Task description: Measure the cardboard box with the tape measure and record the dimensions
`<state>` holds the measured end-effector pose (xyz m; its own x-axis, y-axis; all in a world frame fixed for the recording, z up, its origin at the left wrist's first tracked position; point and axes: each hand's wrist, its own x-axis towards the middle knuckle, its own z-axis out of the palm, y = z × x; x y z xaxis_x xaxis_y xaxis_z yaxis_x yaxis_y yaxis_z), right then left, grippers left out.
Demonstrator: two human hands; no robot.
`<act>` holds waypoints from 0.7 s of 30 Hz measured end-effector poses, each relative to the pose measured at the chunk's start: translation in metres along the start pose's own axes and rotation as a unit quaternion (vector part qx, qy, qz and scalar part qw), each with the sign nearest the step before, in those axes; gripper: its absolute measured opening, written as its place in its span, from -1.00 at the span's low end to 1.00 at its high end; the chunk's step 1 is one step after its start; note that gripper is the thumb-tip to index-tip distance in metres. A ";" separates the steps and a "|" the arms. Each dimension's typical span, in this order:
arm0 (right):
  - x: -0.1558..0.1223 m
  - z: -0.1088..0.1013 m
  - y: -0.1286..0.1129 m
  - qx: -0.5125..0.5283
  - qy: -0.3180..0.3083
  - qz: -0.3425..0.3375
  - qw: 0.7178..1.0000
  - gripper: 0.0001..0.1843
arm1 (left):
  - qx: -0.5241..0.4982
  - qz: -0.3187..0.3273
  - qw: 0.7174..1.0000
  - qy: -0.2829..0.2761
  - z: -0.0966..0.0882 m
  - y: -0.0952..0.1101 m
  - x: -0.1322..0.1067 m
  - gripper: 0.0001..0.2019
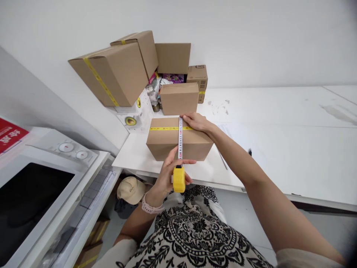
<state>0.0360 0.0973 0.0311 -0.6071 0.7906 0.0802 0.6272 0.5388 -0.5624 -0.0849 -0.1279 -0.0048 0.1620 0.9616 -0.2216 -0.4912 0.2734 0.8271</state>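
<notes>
A closed cardboard box [164,138], sealed with yellow printed tape, lies on the white table in front of me. My left hand [165,175] grips the yellow case of a tape measure [179,180] just off the box's near side. From the case, the white blade runs up the near face and across the top to the far edge. There my right hand [195,121] pinches the blade's end against the box, its palm resting on the top. The tips of some right fingers are hidden behind the far edge.
Behind stands another cardboard box [180,98], with taped boxes [122,72] stacked at the left on a white avocado-print carton [141,111]. A microwave [55,156] is at lower left. A sheet of paper [227,130] and a black pen [250,152] lie right.
</notes>
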 end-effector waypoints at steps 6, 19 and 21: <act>0.001 0.001 0.000 0.008 0.002 0.007 1.000 -0.46 | 0.001 0.007 1.000 0.007 0.000 -0.002 0.001 -0.12; 0.004 0.006 0.008 0.002 0.015 -0.023 1.000 -0.40 | 0.049 0.035 0.998 0.012 0.000 0.004 -0.011 -0.24; 0.004 0.005 0.009 -0.001 0.014 -0.019 1.000 -0.33 | 0.078 0.087 0.992 0.049 -0.003 0.015 -0.027 -0.35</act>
<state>0.0365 0.1036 0.0224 -0.6168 0.7771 0.1253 0.6049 0.5699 -0.5561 -0.0993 -0.1493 0.0124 -0.0016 0.9937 -0.1121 -0.3640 0.1038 0.9256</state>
